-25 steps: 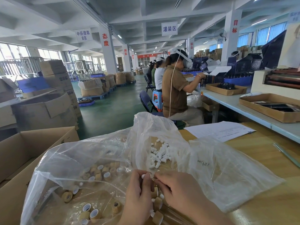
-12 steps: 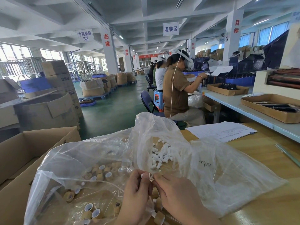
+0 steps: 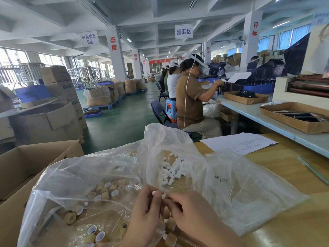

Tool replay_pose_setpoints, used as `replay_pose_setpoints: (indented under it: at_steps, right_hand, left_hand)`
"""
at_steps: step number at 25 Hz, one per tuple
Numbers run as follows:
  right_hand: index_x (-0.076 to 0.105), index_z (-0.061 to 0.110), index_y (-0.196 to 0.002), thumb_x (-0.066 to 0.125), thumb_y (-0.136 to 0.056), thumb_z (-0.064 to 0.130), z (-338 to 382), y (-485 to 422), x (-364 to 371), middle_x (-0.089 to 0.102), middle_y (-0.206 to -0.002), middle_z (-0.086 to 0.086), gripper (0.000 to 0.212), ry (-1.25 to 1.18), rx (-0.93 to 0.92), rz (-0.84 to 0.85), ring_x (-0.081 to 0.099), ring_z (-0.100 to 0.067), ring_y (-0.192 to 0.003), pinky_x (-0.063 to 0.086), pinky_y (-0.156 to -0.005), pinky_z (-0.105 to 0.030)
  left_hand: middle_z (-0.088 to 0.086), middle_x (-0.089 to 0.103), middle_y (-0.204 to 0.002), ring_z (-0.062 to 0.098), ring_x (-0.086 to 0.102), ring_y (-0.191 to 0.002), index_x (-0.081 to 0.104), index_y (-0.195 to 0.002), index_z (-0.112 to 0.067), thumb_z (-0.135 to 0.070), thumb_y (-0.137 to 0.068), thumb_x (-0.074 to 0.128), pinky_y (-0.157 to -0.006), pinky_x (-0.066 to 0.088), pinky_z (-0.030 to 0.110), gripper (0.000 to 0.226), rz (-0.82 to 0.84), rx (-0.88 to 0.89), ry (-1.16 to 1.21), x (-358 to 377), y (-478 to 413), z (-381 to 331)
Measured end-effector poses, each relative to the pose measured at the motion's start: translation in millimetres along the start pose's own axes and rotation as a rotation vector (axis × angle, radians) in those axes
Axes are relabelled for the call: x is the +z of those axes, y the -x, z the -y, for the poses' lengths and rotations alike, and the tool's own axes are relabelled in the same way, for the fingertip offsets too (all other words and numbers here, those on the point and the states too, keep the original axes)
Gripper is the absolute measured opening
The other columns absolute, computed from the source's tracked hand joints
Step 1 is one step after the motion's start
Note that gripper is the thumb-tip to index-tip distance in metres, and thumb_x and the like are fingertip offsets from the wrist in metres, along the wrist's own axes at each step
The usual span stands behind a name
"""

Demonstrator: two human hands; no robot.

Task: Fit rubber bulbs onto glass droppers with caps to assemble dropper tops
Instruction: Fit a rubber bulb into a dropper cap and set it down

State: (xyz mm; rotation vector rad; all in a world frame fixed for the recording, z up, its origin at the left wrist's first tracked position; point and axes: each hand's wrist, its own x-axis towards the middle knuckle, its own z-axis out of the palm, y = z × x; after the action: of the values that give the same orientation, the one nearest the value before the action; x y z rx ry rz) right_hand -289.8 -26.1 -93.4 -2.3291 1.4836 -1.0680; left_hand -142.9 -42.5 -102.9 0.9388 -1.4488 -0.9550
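My left hand [image 3: 145, 213] pinches a small white rubber bulb [image 3: 154, 193] between its fingertips at the bottom centre. My right hand [image 3: 188, 209] meets it from the right, fingers curled round a small part that is mostly hidden. A heap of white bulbs [image 3: 171, 169] lies in an open clear plastic bag [image 3: 231, 189] just beyond the hands. Tan bamboo-look caps with white liners [image 3: 99, 193] fill a second clear bag [image 3: 74, 175] on the left. A few assembled tan caps [image 3: 170, 237] lie under my hands.
An open cardboard box [image 3: 26, 163] stands at the left edge. A printed sheet [image 3: 238, 143] and glass tubes [image 3: 313, 171] lie on the wooden table [image 3: 284, 175] to the right. Seated workers [image 3: 192, 100] sit ahead at a long bench with cardboard trays [image 3: 293, 116].
Both hands stay together on the bulb with only slight finger shifts. The camera has tilted a little, so the view sits slightly lower.
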Motion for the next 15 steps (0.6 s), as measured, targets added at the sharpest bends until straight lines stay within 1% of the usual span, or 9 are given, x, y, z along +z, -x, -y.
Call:
replay_pose_setpoints:
  at_steps: [2, 4, 5, 7, 9, 11, 12, 13, 15]
  right_hand:
    - [0.055, 0.019, -0.077, 0.043, -0.095, 0.051, -3.5, -1.2, -1.7, 0.05, -0.061, 0.002, 0.038, -0.035, 0.011, 0.002, 0.048, -0.017, -0.061, 0.029, -0.05, -0.022]
    - [0.05, 0.026, -0.071, 0.04, -0.092, 0.055, -2.9, -1.5, -4.5, 0.049, -0.058, 0.004, 0.037, -0.07, 0.012, -0.019, 0.046, -0.016, -0.057, 0.03, -0.049, -0.023]
    - [0.047, 0.029, -0.069, 0.039, -0.092, 0.054, -1.9, -1.6, -5.5, 0.048, -0.058, 0.006, 0.036, -0.096, 0.016, -0.03, 0.045, -0.014, -0.055, 0.03, -0.049, -0.022]
    - [0.045, 0.025, -0.069, 0.039, -0.095, 0.045, -2.1, -2.2, -6.7, 0.047, -0.059, 0.008, 0.033, -0.141, 0.03, -0.047, 0.044, -0.012, -0.054, 0.029, -0.05, -0.022]
    - [0.049, 0.019, -0.073, 0.042, -0.098, 0.034, -3.4, -2.3, -8.2, 0.045, -0.06, 0.006, 0.03, -0.162, 0.044, -0.041, 0.041, -0.012, -0.053, 0.027, -0.051, -0.022]
    - [0.057, 0.019, -0.085, 0.044, -0.099, 0.03, -4.4, -2.2, -9.2, 0.05, -0.063, 0.015, 0.022, -0.152, 0.055, -0.021, 0.046, -0.008, -0.056, 0.027, -0.05, -0.017]
    - [0.059, 0.021, -0.093, 0.045, -0.098, 0.03, -4.4, -2.0, -9.3, 0.053, -0.067, 0.025, 0.017, -0.133, 0.058, -0.01, 0.049, -0.002, -0.06, 0.03, -0.051, -0.013]
    - [0.06, 0.024, -0.099, 0.047, -0.098, 0.03, -4.3, -1.7, -8.9, 0.053, -0.067, 0.03, 0.014, -0.112, 0.056, 0.0, 0.051, 0.004, -0.063, 0.031, -0.052, -0.01]
    - [0.061, 0.027, -0.103, 0.048, -0.096, 0.033, -4.5, -0.9, -7.1, 0.053, -0.065, 0.024, 0.015, -0.071, 0.033, 0.015, 0.051, 0.007, -0.067, 0.031, -0.053, -0.008]
  left_hand:
    - [0.001, 0.054, -0.052, 0.005, 0.041, -0.04, 0.057, -0.077, -0.01, -0.016, -0.093, 0.052, -0.041, 0.031, 0.013, 0.019, -0.003, -0.003, 0.034, -0.3, -0.4, -1.0]
    - [0.002, 0.053, -0.059, 0.009, 0.038, -0.043, 0.063, -0.077, -0.016, -0.025, -0.095, 0.053, -0.041, 0.03, 0.018, 0.023, -0.006, -0.046, 0.111, -2.3, -0.9, -2.5]
    - [0.002, 0.053, -0.063, 0.012, 0.038, -0.046, 0.066, -0.078, -0.017, -0.02, -0.095, 0.048, -0.041, 0.03, 0.021, 0.025, -0.011, -0.073, 0.168, -3.8, -1.8, -2.2]
    - [0.005, 0.055, -0.071, 0.017, 0.043, -0.049, 0.071, -0.081, -0.013, 0.004, -0.087, 0.036, -0.042, 0.035, 0.025, 0.039, -0.058, -0.121, 0.29, -6.4, -5.6, -0.2]
    - [0.009, 0.059, -0.076, 0.025, 0.056, -0.057, 0.071, -0.089, -0.005, 0.013, -0.088, 0.031, -0.046, 0.045, 0.028, 0.044, -0.127, -0.158, 0.403, -7.3, -8.6, 0.4]
    - [0.012, 0.062, -0.08, 0.031, 0.067, -0.073, 0.065, -0.1, 0.0, 0.005, -0.097, 0.034, -0.057, 0.055, 0.03, 0.031, -0.192, -0.173, 0.486, -6.6, -10.1, 0.3]
    - [0.014, 0.063, -0.081, 0.032, 0.069, -0.079, 0.062, -0.102, 0.001, 0.0, -0.098, 0.037, -0.061, 0.058, 0.031, 0.025, -0.225, -0.181, 0.526, -6.8, -10.8, -0.1]
    - [0.017, 0.064, -0.082, 0.033, 0.069, -0.082, 0.06, -0.103, 0.001, -0.003, -0.098, 0.039, -0.065, 0.059, 0.033, 0.023, -0.253, -0.189, 0.569, -7.8, -11.4, -0.8]
    - [0.02, 0.064, -0.083, 0.036, 0.068, -0.085, 0.059, -0.102, 0.002, -0.007, -0.097, 0.04, -0.068, 0.06, 0.035, 0.021, -0.278, -0.205, 0.634, -9.5, -12.7, -2.5]
